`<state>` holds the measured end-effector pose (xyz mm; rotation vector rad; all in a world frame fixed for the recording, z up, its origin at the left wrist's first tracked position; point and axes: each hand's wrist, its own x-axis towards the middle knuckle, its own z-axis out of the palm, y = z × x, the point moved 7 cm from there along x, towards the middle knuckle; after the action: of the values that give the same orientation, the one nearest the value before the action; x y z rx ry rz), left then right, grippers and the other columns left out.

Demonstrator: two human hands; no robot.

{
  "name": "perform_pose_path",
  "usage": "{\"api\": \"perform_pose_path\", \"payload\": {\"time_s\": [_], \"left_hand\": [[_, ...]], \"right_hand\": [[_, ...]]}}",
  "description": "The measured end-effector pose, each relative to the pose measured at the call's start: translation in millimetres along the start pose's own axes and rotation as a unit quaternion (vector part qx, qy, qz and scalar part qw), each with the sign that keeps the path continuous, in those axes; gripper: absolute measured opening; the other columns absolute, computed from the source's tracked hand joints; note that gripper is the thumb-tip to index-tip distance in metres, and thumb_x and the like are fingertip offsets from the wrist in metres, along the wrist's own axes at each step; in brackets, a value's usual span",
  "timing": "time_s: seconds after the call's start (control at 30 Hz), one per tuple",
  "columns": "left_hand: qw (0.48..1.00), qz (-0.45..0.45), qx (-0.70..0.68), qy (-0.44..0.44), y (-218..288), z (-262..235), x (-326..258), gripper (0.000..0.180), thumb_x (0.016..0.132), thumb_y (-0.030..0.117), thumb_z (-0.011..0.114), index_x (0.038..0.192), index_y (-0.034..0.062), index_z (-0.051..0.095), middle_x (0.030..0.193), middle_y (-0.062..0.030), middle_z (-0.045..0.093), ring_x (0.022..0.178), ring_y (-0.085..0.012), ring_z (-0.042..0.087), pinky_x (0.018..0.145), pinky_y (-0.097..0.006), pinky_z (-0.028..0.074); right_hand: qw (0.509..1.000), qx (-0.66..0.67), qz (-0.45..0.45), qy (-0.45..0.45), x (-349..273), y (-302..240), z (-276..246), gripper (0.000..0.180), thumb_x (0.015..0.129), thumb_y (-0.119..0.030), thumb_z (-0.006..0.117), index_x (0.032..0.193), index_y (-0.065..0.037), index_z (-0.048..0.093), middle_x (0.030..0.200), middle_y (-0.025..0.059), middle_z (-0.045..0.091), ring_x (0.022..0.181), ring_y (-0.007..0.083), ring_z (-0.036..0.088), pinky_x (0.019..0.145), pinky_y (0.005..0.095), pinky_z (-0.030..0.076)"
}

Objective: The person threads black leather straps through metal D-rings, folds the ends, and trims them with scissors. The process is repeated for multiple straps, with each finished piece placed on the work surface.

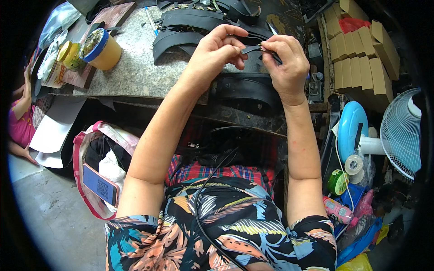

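My left hand pinches one end of a narrow dark strap between thumb and fingers. The other end is pinched in my right hand, so the strap spans the short gap between them, above the bench. A pointed metal tip sticks out behind my right hand; its lower part is hidden, so I cannot tell whether the hand holds it. Wide curved black bands, which look like leather or rubber, lie just left of my left hand. More black bands rest below both hands at the bench's near edge.
On the stone-topped bench, a blue-rimmed tub and a yellow-lidded jar stand at the left. Small cardboard boxes and a fan are at the right. A bag holding a phone sits lower left; another person is beyond.
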<state>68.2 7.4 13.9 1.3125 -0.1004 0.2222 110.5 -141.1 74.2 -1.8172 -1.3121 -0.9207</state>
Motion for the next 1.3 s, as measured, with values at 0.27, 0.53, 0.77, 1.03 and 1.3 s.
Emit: {"api": "perform_pose_path", "payload": {"time_s": [0.27, 0.53, 0.77, 1.03, 1.3], "left_hand": [[0.998, -0.029, -0.047, 0.024, 0, 5, 2, 0.037, 0.091, 0.004, 0.062, 0.126, -0.0005, 0.05, 0.088, -0.0067, 0.064, 0.076, -0.0136, 0.065, 0.072, -0.025, 0.054], [1.0, 0.017, -0.02, -0.014, 1, 3, 1, 0.032, 0.089, 0.004, 0.064, 0.119, 0.004, 0.052, 0.092, -0.0035, 0.061, 0.081, -0.0102, 0.06, 0.07, -0.024, 0.049], [0.959, 0.115, 0.241, 0.098, 10, -3, -1, 0.022, 0.09, -0.001, 0.056, 0.112, 0.0034, 0.055, 0.095, -0.0018, 0.06, 0.087, -0.0086, 0.059, 0.079, -0.022, 0.048], [0.96, 0.106, 0.216, 0.142, 8, -6, -3, 0.025, 0.088, 0.001, 0.062, 0.113, 0.0027, 0.059, 0.088, -0.0021, 0.063, 0.081, -0.0077, 0.06, 0.073, -0.022, 0.05], [0.973, 0.076, 0.177, 0.129, 2, -9, -3, 0.027, 0.091, 0.002, 0.061, 0.118, 0.0029, 0.059, 0.091, 0.0004, 0.061, 0.079, -0.0045, 0.056, 0.067, -0.019, 0.045]], "right_hand": [[0.999, -0.013, -0.034, 0.008, 3, -3, -3, 0.022, 0.065, 0.003, 0.078, 0.08, -0.009, 0.065, 0.086, 0.0032, 0.064, 0.078, 0.0215, 0.063, 0.065, 0.0314, 0.053], [0.986, 0.059, 0.096, -0.125, -9, 12, 19, 0.023, 0.069, 0.007, 0.071, 0.09, -0.004, 0.069, 0.089, 0.008, 0.064, 0.084, 0.023, 0.064, 0.073, 0.0315, 0.052], [0.912, 0.227, 0.303, -0.154, -24, 45, 19, 0.014, 0.08, -0.008, 0.075, 0.093, -0.007, 0.073, 0.08, 0.0008, 0.066, 0.073, 0.0105, 0.059, 0.068, 0.0256, 0.048], [0.864, 0.322, 0.355, -0.151, -32, 42, 0, 0.02, 0.08, -0.003, 0.076, 0.099, -0.005, 0.071, 0.088, -0.0032, 0.064, 0.079, 0.0044, 0.054, 0.074, 0.0189, 0.044], [0.899, 0.263, 0.339, -0.081, -37, 54, -4, 0.022, 0.081, 0.003, 0.069, 0.102, -0.004, 0.071, 0.088, 0.0008, 0.067, 0.085, 0.0087, 0.061, 0.08, 0.0226, 0.049]]}}
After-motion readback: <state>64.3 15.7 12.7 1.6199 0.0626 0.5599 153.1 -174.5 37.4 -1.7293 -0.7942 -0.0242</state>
